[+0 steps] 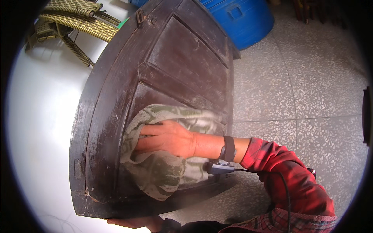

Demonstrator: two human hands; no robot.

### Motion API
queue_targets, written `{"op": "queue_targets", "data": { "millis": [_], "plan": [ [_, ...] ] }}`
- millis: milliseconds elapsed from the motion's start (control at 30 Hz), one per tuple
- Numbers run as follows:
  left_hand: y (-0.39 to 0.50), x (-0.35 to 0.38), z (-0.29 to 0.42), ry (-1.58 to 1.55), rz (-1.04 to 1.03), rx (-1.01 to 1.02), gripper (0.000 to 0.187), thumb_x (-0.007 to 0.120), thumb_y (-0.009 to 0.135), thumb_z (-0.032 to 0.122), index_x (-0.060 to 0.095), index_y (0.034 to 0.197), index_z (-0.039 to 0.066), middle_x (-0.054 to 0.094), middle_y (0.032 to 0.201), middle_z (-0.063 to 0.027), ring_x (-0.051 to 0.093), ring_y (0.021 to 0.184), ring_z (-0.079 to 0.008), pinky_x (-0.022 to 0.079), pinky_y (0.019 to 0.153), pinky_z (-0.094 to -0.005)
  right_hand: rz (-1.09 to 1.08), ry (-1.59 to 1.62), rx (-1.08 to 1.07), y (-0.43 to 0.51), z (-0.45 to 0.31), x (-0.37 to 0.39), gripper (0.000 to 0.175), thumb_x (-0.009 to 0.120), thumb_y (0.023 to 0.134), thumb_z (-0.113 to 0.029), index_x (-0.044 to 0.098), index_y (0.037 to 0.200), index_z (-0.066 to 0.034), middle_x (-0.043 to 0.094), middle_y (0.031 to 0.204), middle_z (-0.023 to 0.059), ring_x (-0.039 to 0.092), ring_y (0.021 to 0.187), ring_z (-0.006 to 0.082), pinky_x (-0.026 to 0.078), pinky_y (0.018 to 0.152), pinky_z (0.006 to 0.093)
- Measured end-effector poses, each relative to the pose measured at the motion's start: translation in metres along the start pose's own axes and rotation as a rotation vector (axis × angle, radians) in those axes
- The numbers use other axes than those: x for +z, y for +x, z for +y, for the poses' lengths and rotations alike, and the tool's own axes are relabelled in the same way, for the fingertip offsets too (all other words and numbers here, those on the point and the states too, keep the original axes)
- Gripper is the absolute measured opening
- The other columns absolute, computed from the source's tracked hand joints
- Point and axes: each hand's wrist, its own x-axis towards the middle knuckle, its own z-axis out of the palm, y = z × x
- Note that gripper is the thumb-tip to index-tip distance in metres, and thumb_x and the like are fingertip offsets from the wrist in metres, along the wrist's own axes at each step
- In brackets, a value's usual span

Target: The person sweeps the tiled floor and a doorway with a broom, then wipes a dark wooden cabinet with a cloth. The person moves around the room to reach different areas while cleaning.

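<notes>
My right hand (166,139) presses on a green and pale patterned towel (163,177), its fingers partly tucked into the folds. The towel lies bunched against the recessed panel of a dark brown wooden cabinet (186,55), whose finish is worn and dusty. At the bottom of the view my left hand (135,222) lies along the cabinet's near end, partly hidden by that edge. A strap with a small device (221,168) and a black cable sits on my right wrist. A metal hasp (140,18) is fixed near the cabinet's far end.
A blue plastic barrel (242,23) stands beyond the cabinet's far right side. Woven rattan-style furniture (84,26) is at the upper left, over a white surface (43,116). Speckled terrazzo floor (320,96) spreads on the right. Wooden furniture legs (306,14) show at the top right.
</notes>
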Motion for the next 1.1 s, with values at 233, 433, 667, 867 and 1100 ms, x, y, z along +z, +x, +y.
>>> {"op": "queue_targets", "data": {
  "millis": [233, 433, 667, 867, 1100],
  "plan": [
    [0.005, -0.009, 0.008, -0.213, 0.004, -0.289, 0.060, 0.036, 0.106, 0.040, 0.031, 0.151, 0.000, 0.036, 0.153, -0.0188, 0.044, 0.134, -0.0332, 0.037, 0.113, -0.0456, 0.192, -0.580, 0.044, 0.024, 0.027, -0.037, 0.050, 0.057, 0.082, -0.047, 0.063, 0.128, -0.0280, 0.057, 0.129, -0.0053, 0.044, 0.126, 0.0204, 0.033, 0.096, 0.0467],
    [0.008, -0.005, 0.013, -0.268, 0.047, -0.394, 0.069, 0.051, 0.103, 0.035, 0.019, 0.156, 0.005, 0.030, 0.156, -0.0223, 0.045, 0.133, -0.0364, 0.040, 0.111, -0.0512, 0.229, -0.751, 0.265, 0.020, 0.031, -0.053, 0.053, 0.064, 0.077, -0.048, 0.067, 0.121, -0.0193, 0.055, 0.122, -0.0005, 0.044, 0.116, 0.0235, 0.030, 0.092, 0.0470],
    [0.012, 0.028, 0.062, -0.518, 0.002, -0.647, 0.070, 0.037, 0.103, 0.052, 0.030, 0.153, 0.004, 0.031, 0.157, -0.0164, 0.041, 0.136, -0.0344, 0.036, 0.114, -0.0481, 0.159, -0.757, 0.283, 0.015, 0.026, -0.057, 0.054, 0.068, 0.070, -0.050, 0.068, 0.111, -0.0145, 0.054, 0.117, 0.0014, 0.046, 0.103, 0.0253, 0.034, 0.086, 0.0457],
    [0.001, 0.032, 0.069, 0.016, -0.084, -0.431, 0.074, 0.035, 0.101, 0.057, 0.031, 0.152, 0.003, 0.030, 0.157, -0.0155, 0.038, 0.138, -0.0346, 0.034, 0.116, -0.0475, 0.096, -0.720, 0.348, 0.011, 0.009, -0.066, 0.054, 0.072, 0.067, -0.045, 0.068, 0.111, -0.0122, 0.056, 0.112, 0.0060, 0.050, 0.093, 0.0256, 0.039, 0.078, 0.0385],
    [0.001, 0.003, 0.030, 0.446, -0.298, 0.456, 0.066, 0.030, 0.106, 0.045, 0.020, 0.155, 0.001, 0.029, 0.155, -0.0242, 0.040, 0.136, -0.0379, 0.035, 0.113, -0.0488, 0.150, -0.710, 0.352, 0.017, 0.019, -0.048, 0.055, 0.078, 0.064, -0.033, 0.069, 0.112, -0.0077, 0.050, 0.137, 0.0138, 0.044, 0.123, 0.0322, 0.036, 0.094, 0.0422]
  ]
}}
